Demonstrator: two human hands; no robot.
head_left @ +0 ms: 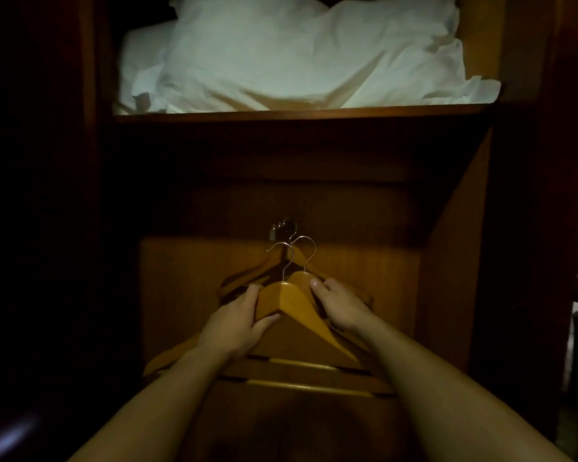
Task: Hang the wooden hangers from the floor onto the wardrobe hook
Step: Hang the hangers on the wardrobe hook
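Inside a dim wardrobe, a small metal hook (282, 226) is fixed to the back panel, and everything here sits in relation to it. Just below the hook, two wooden hangers (301, 301) are held together, their wire tops rising close to it; whether either wire is actually caught on the hook is hard to make out in the gloom. The left hand (237, 320) grips the left shoulder of the front hanger, fingers curled over its edge. The right hand (342, 305) is closed on the right shoulder, its fingers partly hidden behind the wood. Behind them, nearer the hook, further hangers (247, 275) appear only as dark shapes. Well above the hook, a shelf (297, 113) carries crumpled white bedding (297, 55), cut off at the top.
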